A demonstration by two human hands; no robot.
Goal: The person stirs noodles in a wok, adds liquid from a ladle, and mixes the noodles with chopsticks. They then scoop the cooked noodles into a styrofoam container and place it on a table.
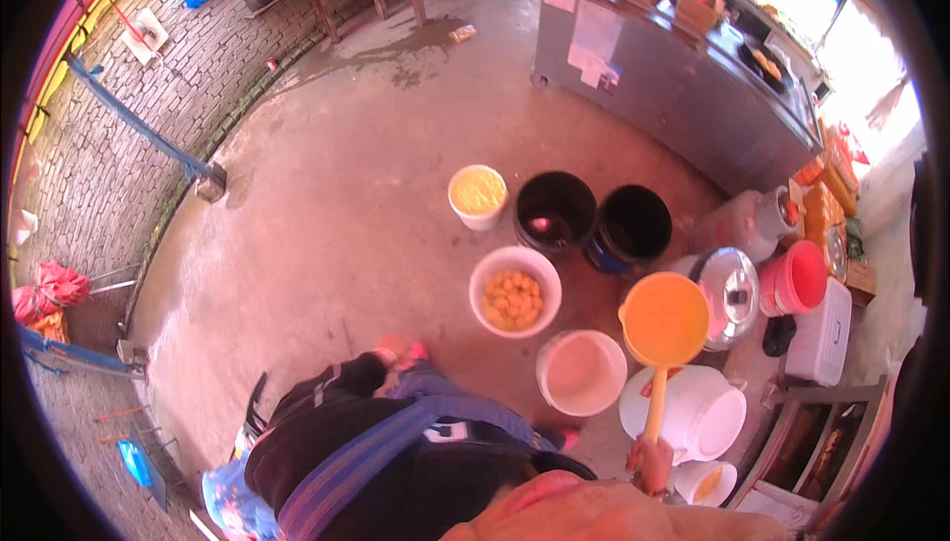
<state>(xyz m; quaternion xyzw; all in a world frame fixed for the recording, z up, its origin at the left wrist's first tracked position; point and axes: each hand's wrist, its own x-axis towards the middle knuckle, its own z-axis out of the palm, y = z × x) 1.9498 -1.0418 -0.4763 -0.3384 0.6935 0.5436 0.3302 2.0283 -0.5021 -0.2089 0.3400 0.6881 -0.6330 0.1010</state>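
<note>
My right hand [652, 463] grips the long handle of an orange plastic water scoop [666, 318]. The scoop's bowl is over or beside a white plastic barrel [686, 411] and a lidded metal pot [733, 296]; whether it holds liquid I cannot tell. My left hand [387, 349] is low by my leg, small and blurred near a pink shoe [417, 352], so its fingers are unclear. On the floor before me stands a white bucket [514, 259] with peeled potatoes or similar yellow pieces [513, 297]. Beside it is a pale bucket [545, 381] with a plain pinkish inside.
Two black buckets [555, 188] [631, 199] and a white tub of yellow food pieces [477, 223] stand farther out. A gas cylinder [735, 228], red bucket [805, 277] and white storage box [820, 340] line the right. Beyond is a metal counter [668, 88]; a blue-wrapped post [148, 121] rises left.
</note>
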